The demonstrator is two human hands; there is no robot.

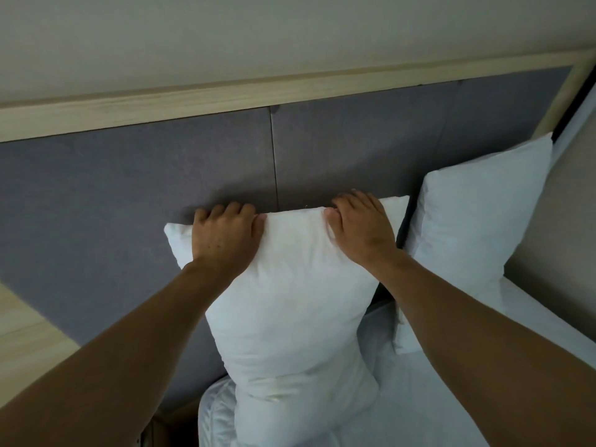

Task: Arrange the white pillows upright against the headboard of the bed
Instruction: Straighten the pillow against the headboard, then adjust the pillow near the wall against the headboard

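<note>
**White pillow held upright at the headboard**

White fabric of the near pillow (290, 304) is gripped along its top edge by the left hand (225, 237) and right hand (361, 227) — fingers curled over it, seemingly against the grey headboard (129, 175). A second pillow (477, 214) stands upright just beside it — on the bed (419, 398).

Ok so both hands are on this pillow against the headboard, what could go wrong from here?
1. The held pillow stands at the mattress corner, so it may tip off the bed's side once the left hand and right hand let go.
2. It looks soft and pinched near its base, so it could slump instead of staying upright against the headboard.
3. It leans toward the second pillow, so it might knock that one over.
</note>
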